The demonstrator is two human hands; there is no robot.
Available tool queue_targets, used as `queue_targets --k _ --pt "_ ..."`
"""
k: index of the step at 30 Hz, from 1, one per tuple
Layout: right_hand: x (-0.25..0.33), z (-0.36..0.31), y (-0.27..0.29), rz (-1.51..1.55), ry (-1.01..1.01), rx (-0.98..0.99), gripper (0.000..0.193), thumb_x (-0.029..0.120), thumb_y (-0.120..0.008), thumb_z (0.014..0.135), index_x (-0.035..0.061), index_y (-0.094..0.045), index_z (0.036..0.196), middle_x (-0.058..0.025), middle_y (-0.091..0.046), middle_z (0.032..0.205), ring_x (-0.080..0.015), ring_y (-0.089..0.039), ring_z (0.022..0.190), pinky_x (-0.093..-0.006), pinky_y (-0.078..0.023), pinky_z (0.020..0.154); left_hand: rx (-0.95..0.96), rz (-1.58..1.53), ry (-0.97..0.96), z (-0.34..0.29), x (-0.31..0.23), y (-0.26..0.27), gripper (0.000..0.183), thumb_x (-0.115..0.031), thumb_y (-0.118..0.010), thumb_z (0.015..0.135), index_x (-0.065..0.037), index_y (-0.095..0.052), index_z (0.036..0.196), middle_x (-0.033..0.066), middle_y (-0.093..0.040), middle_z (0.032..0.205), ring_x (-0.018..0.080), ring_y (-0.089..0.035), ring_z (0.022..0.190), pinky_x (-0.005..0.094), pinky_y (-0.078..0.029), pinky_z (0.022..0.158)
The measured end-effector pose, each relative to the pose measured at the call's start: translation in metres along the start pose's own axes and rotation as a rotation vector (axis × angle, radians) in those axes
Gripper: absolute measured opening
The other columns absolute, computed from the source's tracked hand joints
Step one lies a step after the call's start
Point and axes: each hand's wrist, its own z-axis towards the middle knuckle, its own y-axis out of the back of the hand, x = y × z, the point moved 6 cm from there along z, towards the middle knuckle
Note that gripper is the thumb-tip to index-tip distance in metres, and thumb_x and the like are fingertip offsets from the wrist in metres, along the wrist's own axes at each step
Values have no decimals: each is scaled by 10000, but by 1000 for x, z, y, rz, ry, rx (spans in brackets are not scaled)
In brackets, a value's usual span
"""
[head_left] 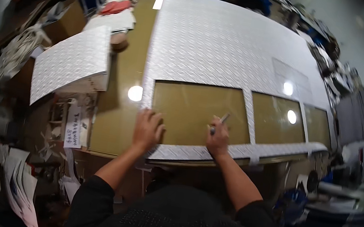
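A large white quilted-pattern sheet point(208, 41) covers most of the olive-brown tabletop point(124, 72). Along its near side, rectangular openings are cut out, with narrow strips left between them. My left hand point(148, 129) lies flat on the sheet's left strip near the front corner, fingers spread. Over the leftmost opening, close to the near strip point(185, 152), my right hand point(218, 138) is closed around a slim silver pen-like tool point(225, 118). Its dark end shows below the fist; whether it is a knife or a pen I cannot tell. A clear rectangular template point(291, 79) rests on the sheet's right side.
Left of the table are a loose white patterned panel point(72, 64), a brown tape roll point(119, 41), a red cloth-like piece point(116, 7) and a cardboard box point(67, 20). Paper pieces point(18, 182) hang at lower left. Clutter lines the right edge, beside a grey draped cloth point(355, 113).
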Motion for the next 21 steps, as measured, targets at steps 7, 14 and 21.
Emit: queue_targets --k 7,14,21 --pt "-31 -93 123 42 81 -114 237 18 -718 858 45 -591 1057 -217 -726 1175 -433 -682 1102 -502 -538 960 -6 -65 66 -25 -79 -19 445 -140 -729 955 -5 -591 1355 254 -532 1433 430 -497 1347 490 -395 1155" --pt "-128 -206 257 -1 -144 -293 216 -20 -716 864 44 -582 1022 -199 -743 1110 -416 -690 1106 -496 -543 960 104 -189 42 -60 -234 -77 451 -64 -709 960 -12 -581 1389 231 -525 1446 399 -560 1297 462 -464 1095" --pt "-170 -238 312 -11 -281 -388 228 -24 -706 871 31 -572 1047 -180 -728 1069 -422 -690 1093 -491 -545 971 273 -264 27 -30 -272 -124 440 -88 -663 1014 43 -548 1417 217 -553 1459 330 -580 1321 413 -445 1132"
